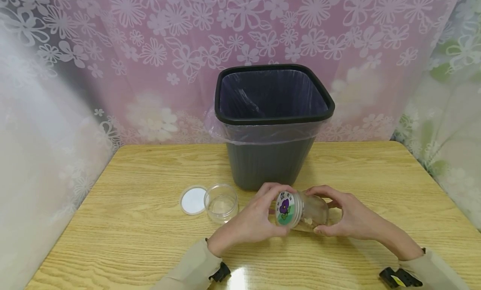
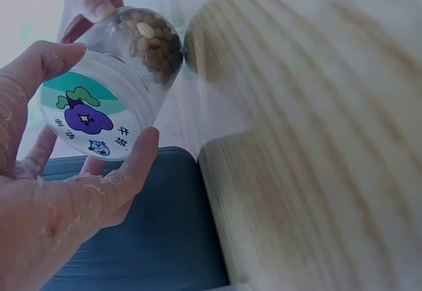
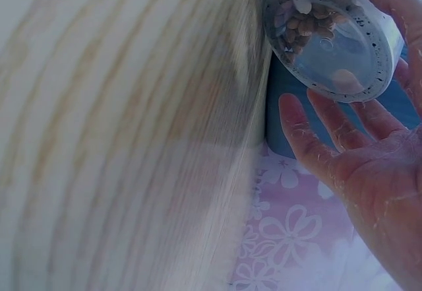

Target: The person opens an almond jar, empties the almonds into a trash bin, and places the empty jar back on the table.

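A clear plastic jar (image 1: pixel 315 210) lies tilted on its side just above or on the table, held between both hands. Its round lid (image 1: pixel 284 209) has a purple flower-like picture on white and green and faces left. Small brown pieces (image 2: pixel 153 47) with a pale one among them have gathered along the jar's lower side. My left hand (image 1: pixel 255 219) grips the lid by its rim, thumb and fingers spread around it. Around the jar's base end, my right hand (image 1: pixel 355 218) holds the body. The clear jar bottom (image 3: pixel 336 57) shows in the right wrist view.
A dark grey bin (image 1: pixel 268 162) with a black rim and a thin liner stands behind the hands. Left of them is a small clear open container (image 1: pixel 221 204), beside a round white-centred lid (image 1: pixel 193 200) on the wooden table (image 1: pixel 143 223). Flowered curtains (image 1: pixel 158 73) hang behind.
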A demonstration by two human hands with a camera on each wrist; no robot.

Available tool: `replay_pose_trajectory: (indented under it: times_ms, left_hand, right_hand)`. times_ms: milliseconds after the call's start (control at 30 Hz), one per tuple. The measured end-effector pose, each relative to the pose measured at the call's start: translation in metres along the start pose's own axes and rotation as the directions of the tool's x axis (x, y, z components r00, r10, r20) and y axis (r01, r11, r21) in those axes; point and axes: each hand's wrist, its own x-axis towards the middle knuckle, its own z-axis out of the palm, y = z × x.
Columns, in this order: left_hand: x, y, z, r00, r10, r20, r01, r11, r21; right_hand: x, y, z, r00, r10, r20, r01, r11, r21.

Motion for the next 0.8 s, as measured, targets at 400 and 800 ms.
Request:
replay_pose_trajectory:
  times_ms: [400,800]
  left_hand:
    - [-0.0011,-0.0009,-0.0015,1.0,-0.019,0.011,0.019,0.999,-0.03]
    - [-0.0029,0.0005,-0.0026,0.999,-0.043,-0.019,0.044,0.995,0.084]
  right_hand:
    - [0.0004,0.0,0.0004,1.0,0.011,-0.002,-0.011,1.0,-0.01]
    - [0.0009,0.0,0.0005,1.0,-0.003,-0.007,0.002,1.0,-0.006]
